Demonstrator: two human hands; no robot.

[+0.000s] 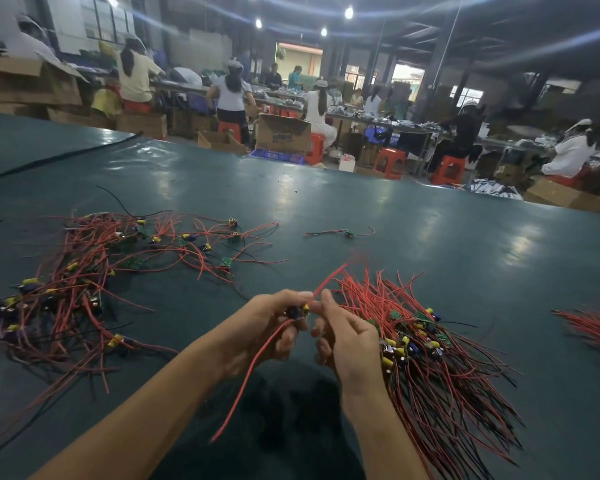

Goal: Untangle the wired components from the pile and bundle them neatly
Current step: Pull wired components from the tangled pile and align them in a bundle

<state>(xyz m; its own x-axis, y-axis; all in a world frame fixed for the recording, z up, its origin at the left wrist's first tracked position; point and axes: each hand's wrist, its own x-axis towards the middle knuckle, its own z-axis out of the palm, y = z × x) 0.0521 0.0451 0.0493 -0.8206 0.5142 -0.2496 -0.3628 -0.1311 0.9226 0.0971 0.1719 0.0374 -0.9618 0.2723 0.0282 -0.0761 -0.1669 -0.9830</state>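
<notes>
Left of the left hand [274,327], the tangled pile [84,289] lies on the counter [326,202]. That hand and the right hand [347,344] both pinch one wired component [300,310]. The sorted bundle [437,368], just right, could snag its trailing wire.

Red wire bundle [594,329] cut off at rt edge, blurred; held component [302,310] mostly hidden by fingers [326,301].

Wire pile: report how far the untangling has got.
Done: a sorted bundle beside the right hand, and a second bundle at the far right edge. In hand: one wired component, gripped by the left hand and right hand. Left: the large tangled pile and a stray component beyond.
</notes>
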